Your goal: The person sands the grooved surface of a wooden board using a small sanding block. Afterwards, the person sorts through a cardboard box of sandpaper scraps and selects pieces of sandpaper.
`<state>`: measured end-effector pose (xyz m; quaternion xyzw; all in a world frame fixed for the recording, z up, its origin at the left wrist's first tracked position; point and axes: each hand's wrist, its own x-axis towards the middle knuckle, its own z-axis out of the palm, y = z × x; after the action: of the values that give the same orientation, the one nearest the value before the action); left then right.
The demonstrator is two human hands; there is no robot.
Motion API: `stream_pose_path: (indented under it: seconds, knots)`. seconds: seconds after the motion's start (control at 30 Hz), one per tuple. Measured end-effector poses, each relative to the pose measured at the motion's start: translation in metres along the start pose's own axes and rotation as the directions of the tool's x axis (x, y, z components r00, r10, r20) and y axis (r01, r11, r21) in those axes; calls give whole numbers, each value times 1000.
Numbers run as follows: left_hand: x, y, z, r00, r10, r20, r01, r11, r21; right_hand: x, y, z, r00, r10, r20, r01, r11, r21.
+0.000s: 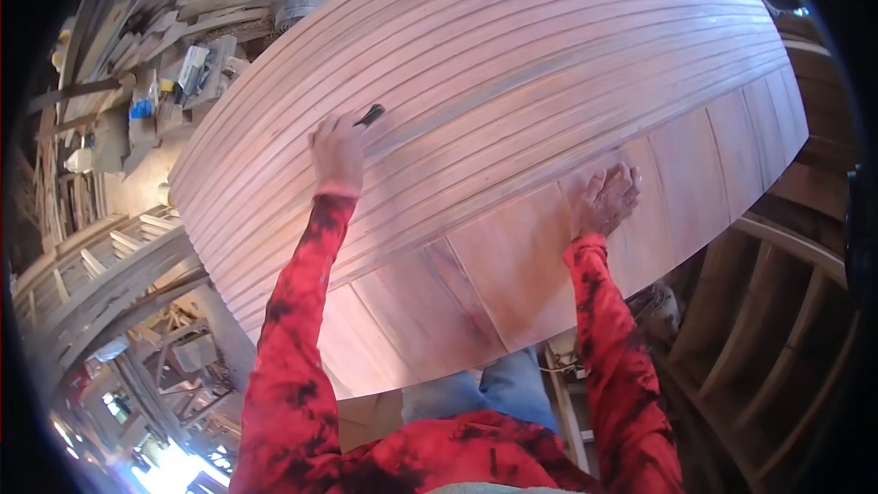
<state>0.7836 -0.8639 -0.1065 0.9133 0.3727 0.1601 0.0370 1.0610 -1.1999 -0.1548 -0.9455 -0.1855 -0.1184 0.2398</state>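
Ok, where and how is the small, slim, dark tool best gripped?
Probably the near end of the dark tool, coming from the body side: the left hand seems to cover that end, and the far end sticks out, slanting away to the right.

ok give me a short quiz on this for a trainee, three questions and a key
1. Which hand holds the dark object?
2. True or false: the sleeves are red with dark patches.
3. Compared with the narrow strips, the wide boards lie: a) nearer the person's body, b) farther from it, c) on the floor.

Key:
1. The left hand.
2. True.
3. a.
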Motion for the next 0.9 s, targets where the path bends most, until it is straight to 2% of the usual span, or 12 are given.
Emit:
stream_pose_path:
  seconds: [0.07,0.17,0.23,0.37,0.43,0.57,0.63,0.73,0.83,0.9]
  knots:
    - [-4,22,-17,992,53,-116,-65,992,-107,-1,-6,-1,1000,-22,16,22,1000,2]
    - [9,59,-3,989,101,-111,-120,977,-177,2,-7,2,999,10,42,-9,999,-39]
    - [20,67,10,993,2,-120,-31,969,-247,2,-6,2,1000,-16,27,18,997,-76]
    - [39,56,14,986,-71,-152,35,973,-230,0,-7,5,999,-46,8,47,992,-119]
    - [47,52,16,997,-34,-74,16,975,-224,-1,-16,-1,1000,0,27,3,995,-103]
    - [48,63,26,997,47,-64,-65,948,-312,1,-13,3,1000,-17,26,21,984,-178]
    - [43,70,28,997,70,-29,-75,955,-285,-1,-17,0,999,3,37,2,993,-117]
    - [37,72,30,996,79,-29,-83,962,-260,-1,-15,1,998,-53,-28,49,991,-123]
    - [21,62,25,984,161,-76,-176,948,-264,0,-15,1,1000,-4,30,7,994,-113]
    - [11,57,18,983,167,-70,-179,957,-230,0,-14,2,1000,0,25,4,991,-130]
